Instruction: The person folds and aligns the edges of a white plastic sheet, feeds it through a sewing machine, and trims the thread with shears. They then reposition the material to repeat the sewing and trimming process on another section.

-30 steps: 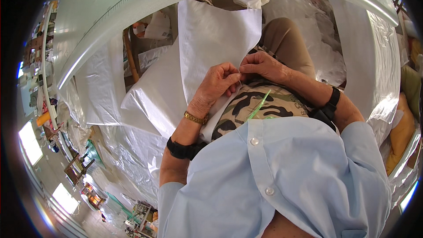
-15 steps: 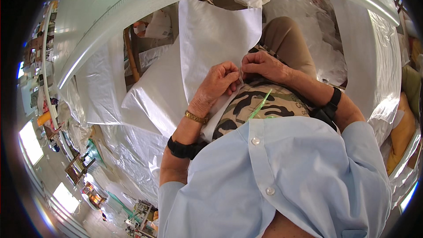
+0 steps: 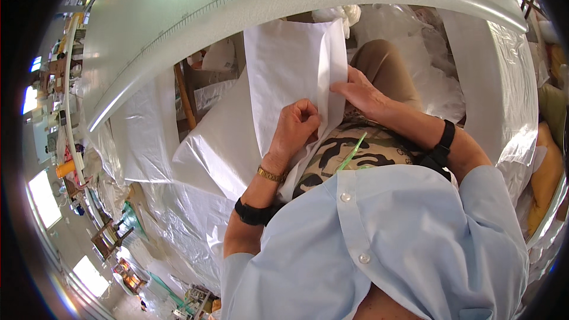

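Note:
A glossy white sheet [image 3: 284,59], fabric or film, hangs over my lap, its right side folded into an upright strip. My right hand [image 3: 364,95] grips that folded edge, with the thumb in front and the fingers mostly behind it. Lower and to the left, my left hand [image 3: 293,127] is closed in a pinch against the sheet beside the fold. Its fingertips hide the exact spot they hold. A camouflage-patterned cloth [image 3: 349,148] covers my lap below the hands, with a thin green strip [image 3: 354,153] lying across it.
Beyond the sheet curves a pale work table [image 3: 237,15] with a ruler scale along its edge. More white sheeting [image 3: 213,136] drapes at the left and a white length [image 3: 486,77] hangs at the right. Crumpled clear plastic [image 3: 427,71] lies past my knee.
My hands, close together before, are now apart. The right has moved up along the sheet's edge, and a folded strip stands there. The view has shifted, showing more of the table.

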